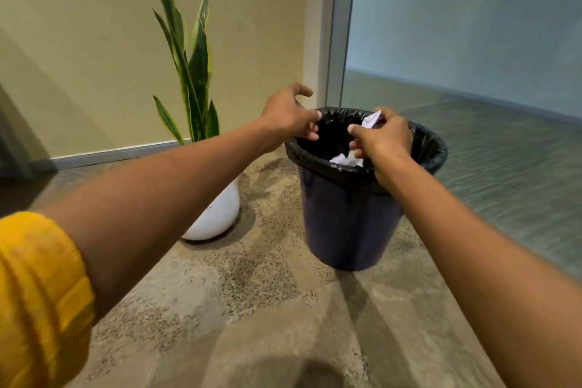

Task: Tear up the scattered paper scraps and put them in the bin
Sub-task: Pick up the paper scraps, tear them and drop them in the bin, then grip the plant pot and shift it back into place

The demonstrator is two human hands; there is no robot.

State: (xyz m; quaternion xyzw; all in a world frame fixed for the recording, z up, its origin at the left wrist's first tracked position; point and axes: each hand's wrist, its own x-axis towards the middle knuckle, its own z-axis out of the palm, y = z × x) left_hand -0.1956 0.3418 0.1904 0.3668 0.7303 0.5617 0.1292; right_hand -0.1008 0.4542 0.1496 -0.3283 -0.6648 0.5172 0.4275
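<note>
Our right hand (382, 140) pinching white crumpled paper scraps (373, 119) over the dark blue bin with black bag (349, 217), our left hand (288, 113) beside it, fingers loose, holding nothing

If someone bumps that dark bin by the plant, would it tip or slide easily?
Probably slides or tips fairly easily: the bin narrows toward its base and looks like thin plastic. It seems to hold only paper scraps, so little weight steadies it. The black liner is floppy.
</note>
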